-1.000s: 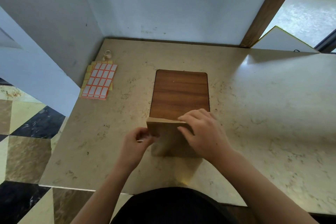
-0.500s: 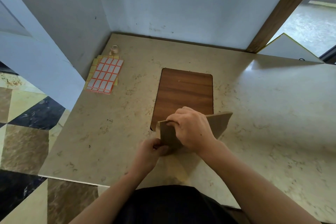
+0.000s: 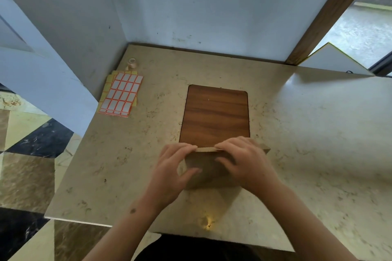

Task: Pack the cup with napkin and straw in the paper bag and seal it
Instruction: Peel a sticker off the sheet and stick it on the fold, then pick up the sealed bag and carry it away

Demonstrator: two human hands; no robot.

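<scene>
A brown paper bag [image 3: 209, 174] stands upright on the marble counter [image 3: 307, 133], just in front of the wooden board [image 3: 215, 116]. Its top edge is folded flat. My left hand [image 3: 175, 167] pinches the left end of that top fold, with the thumb on the bag's near face. My right hand [image 3: 244, 161] grips the right part of the fold, fingers over the top and thumb on the near face. The cup, the napkin and the straw are not visible.
A sheet of white labels with orange borders [image 3: 122, 95] lies on yellow sheets at the counter's back left, by the wall. A small roll of tape [image 3: 132, 63] stands behind it. The counter's near edge runs close below my wrists.
The bag's top flap, which stuck out to the right, is now pressed down along the top. My left hand has come up from the bag's lower left to the top edge.
</scene>
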